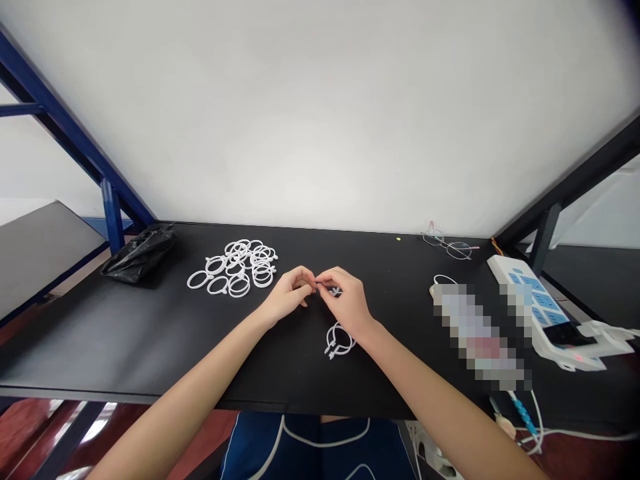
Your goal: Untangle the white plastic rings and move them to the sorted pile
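Note:
My left hand [290,293] and my right hand [345,300] meet over the middle of the black table [125,327], fingertips pinched together on a small white plastic ring piece [334,291], most of it hidden by the fingers. Just under my right wrist lie two white rings [339,340] flat on the table. To the left of my hands sits a heap of several white rings [236,268].
A crumpled black plastic bag [140,253] lies at the far left. Eyeglasses [447,243] rest near the wall at the right. A white and blue power strip [543,310] and cables occupy the right side, beside a blurred flat object [475,333].

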Tool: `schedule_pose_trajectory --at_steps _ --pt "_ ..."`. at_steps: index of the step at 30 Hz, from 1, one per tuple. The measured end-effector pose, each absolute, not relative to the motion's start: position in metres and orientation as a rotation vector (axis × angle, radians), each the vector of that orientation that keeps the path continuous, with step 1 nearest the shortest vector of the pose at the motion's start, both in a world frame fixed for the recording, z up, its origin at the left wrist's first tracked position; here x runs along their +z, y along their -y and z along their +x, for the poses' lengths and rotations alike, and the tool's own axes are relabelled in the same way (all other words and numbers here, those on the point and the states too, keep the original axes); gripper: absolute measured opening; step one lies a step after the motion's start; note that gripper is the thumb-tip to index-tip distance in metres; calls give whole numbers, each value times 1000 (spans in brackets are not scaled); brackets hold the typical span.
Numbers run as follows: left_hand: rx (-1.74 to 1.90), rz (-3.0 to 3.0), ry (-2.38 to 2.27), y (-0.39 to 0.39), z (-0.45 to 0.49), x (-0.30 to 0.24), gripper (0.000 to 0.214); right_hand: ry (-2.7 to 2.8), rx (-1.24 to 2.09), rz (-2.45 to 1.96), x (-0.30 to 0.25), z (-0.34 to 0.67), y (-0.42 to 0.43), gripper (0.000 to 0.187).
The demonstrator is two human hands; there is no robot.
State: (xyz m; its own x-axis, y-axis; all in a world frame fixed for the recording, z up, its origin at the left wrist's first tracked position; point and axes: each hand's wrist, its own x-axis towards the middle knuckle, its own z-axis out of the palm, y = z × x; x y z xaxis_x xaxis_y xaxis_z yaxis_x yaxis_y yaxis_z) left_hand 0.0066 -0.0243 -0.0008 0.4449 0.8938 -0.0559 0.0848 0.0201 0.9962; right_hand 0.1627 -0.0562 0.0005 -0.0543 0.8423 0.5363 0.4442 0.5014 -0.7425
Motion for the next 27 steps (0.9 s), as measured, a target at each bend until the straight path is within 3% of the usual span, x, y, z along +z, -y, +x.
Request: schedule_pose_trajectory --at_steps 12,27 --pt "753 1410 -928 25 6 -3 23 1583 581 -1023 3 159 59 12" --pt "766 1486 -899 26 6 1 28 1657 480 -1024 3 160 59 21"
